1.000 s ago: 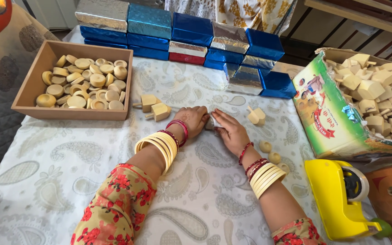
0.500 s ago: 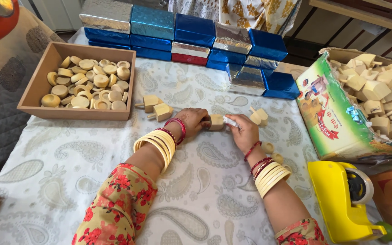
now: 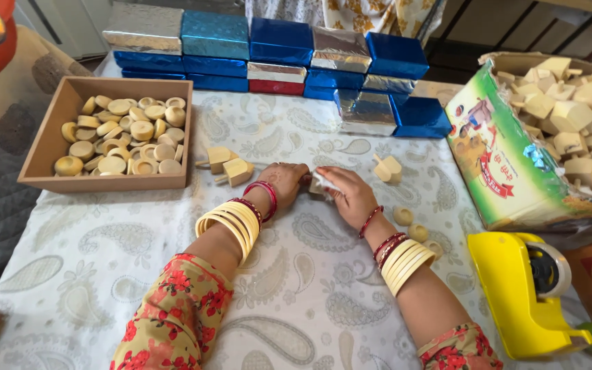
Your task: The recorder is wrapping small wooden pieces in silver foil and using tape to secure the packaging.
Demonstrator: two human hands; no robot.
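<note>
My left hand (image 3: 284, 179) and right hand (image 3: 351, 195) pinch small wooden block (image 3: 318, 186) mid-table (image 3: 138, 274); keep wrap tight, corners flat.

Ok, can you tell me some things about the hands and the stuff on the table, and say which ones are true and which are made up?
1. Both hands meet on one small silvery-wrapped piece in the middle of the table. True: the left hand and the right hand close on it together.
2. The wooden tray holds square blocks. False: it holds round wooden discs.
3. The yellow tape dispenser sits by the right arm. True.
4. The foil-wrapped boxes at the back are all red. False: most are blue or silver, with only one red.
5. The cardboard box on the right is empty. False: pale wooden blocks fill it.
</note>
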